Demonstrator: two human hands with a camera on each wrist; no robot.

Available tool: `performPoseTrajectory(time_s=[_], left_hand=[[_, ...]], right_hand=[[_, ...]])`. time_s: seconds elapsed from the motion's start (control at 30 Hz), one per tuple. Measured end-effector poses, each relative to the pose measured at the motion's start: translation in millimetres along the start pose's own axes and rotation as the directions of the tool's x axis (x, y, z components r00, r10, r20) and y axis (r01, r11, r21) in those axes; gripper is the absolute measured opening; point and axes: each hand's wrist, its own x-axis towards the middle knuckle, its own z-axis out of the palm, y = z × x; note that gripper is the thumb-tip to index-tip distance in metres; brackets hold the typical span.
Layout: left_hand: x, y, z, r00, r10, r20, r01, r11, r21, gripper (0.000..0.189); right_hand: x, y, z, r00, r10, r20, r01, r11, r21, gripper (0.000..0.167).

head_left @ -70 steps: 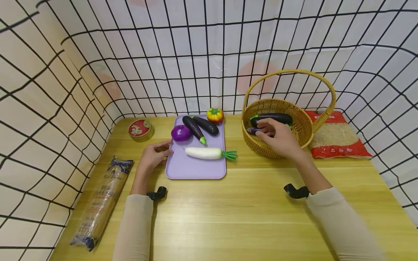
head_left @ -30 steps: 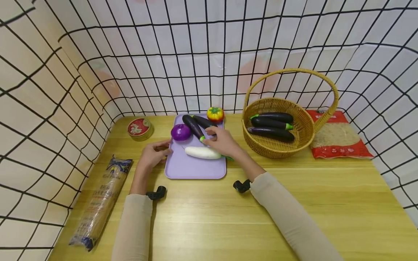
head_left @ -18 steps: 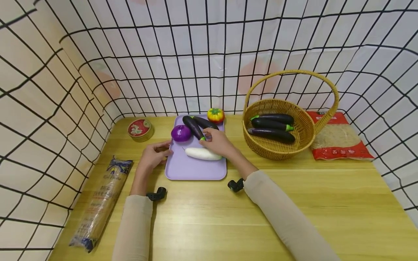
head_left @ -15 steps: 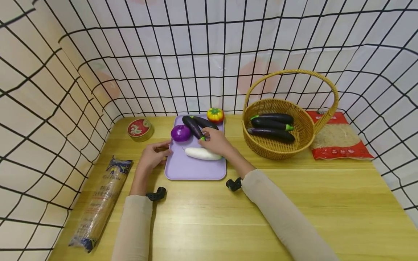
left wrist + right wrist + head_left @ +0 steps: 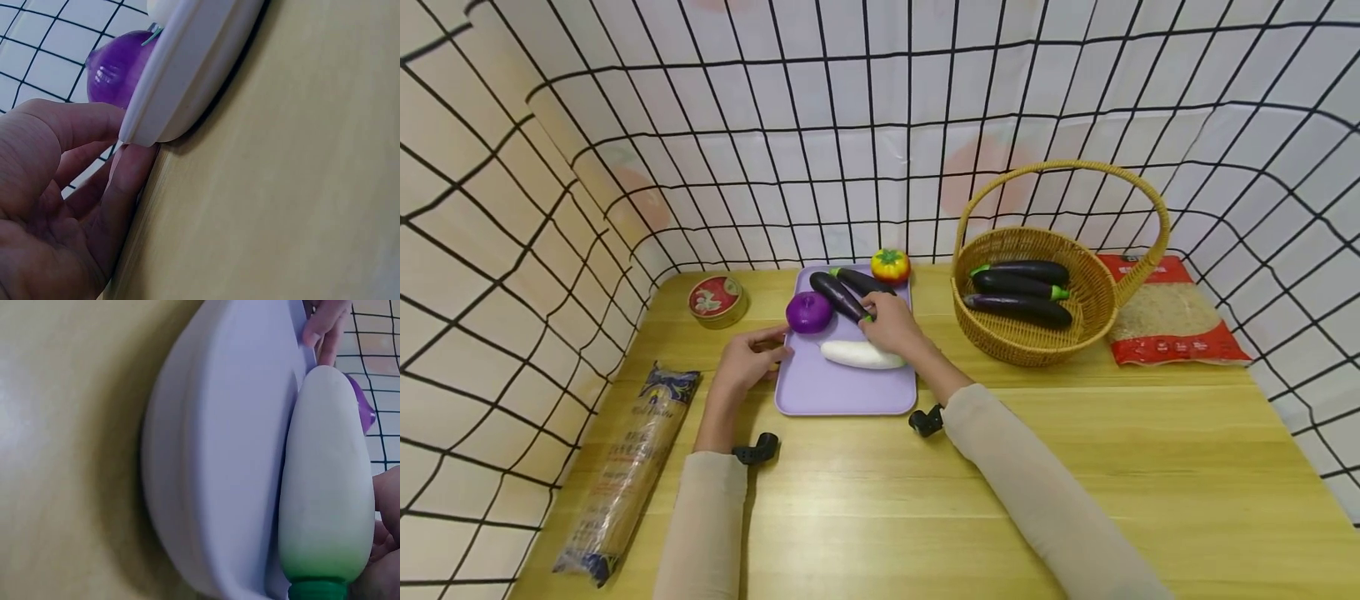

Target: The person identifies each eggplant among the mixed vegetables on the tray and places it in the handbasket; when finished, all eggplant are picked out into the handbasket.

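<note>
My left hand [image 5: 745, 362] pinches the left rim of a lilac tray [image 5: 842, 396]; in the left wrist view its fingers [image 5: 94, 122] lie above and below that rim. My right hand [image 5: 895, 325] holds the green stem end of the front eggplant [image 5: 837, 293] on the tray. A second eggplant [image 5: 861, 281] lies behind it, partly covered by the hand. On the tray too are a purple onion [image 5: 809, 312] and a white radish [image 5: 859, 355], its leaves hidden by my right arm. A red-yellow pepper [image 5: 891, 266] sits at the tray's back right corner.
A wicker basket [image 5: 1033, 354] with a tall handle stands at the right, several eggplants inside. Behind it lies a red-and-clear food bag [image 5: 1172, 317]. A round tin [image 5: 717, 300] and a long noodle pack [image 5: 632, 475] are at the left. Wire mesh encloses the table.
My right hand left the basket, where the dark purple eggplant now lies, and moved left to the tray. The front tray eggplant has turned slightly at its stem end. My left hand stayed at the rim.
</note>
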Motion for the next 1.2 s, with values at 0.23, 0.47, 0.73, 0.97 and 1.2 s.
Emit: performPoseTrajectory(time_s=[0.23, 0.47, 0.73, 0.97, 1.2], left_hand=[[-0.7, 0.7, -0.6, 1.0, 0.0, 0.01, 0.0, 1.0, -0.009, 0.05], [-2.0, -0.8, 2.9, 1.0, 0.007, -0.001, -0.007, 1.0, 0.013, 0.049], [-2.1, -2.3, 4.2, 1.0, -0.004, -0.008, 0.004, 1.0, -0.004, 0.049], [-1.8, -0.1, 0.9, 1.0, -0.008, -0.007, 0.008, 1.0, -0.01, 0.05], [-1.7, 0.3, 1.6, 1.0, -0.009, -0.009, 0.009, 1.0, -0.001, 0.049]], right_hand=[[-7.5, 3, -10, 1.0, 0.024, -0.006, -0.024, 1.0, 0.0, 0.035], [-20.3, 10, -27, 1.0, 0.01, -0.02, -0.009, 1.0, 0.027, 0.034], [-42.6, 13, -58, 0.999, -0.022, -0.045, 0.022, 1.0, 0.019, 0.036], [-65.0, 12, -93, 0.987, -0.107, -0.123, 0.102, 0.994, -0.044, 0.032], [-92.8, 26, -128, 0.982, -0.116, -0.149, 0.106, 0.992, -0.074, 0.029]])
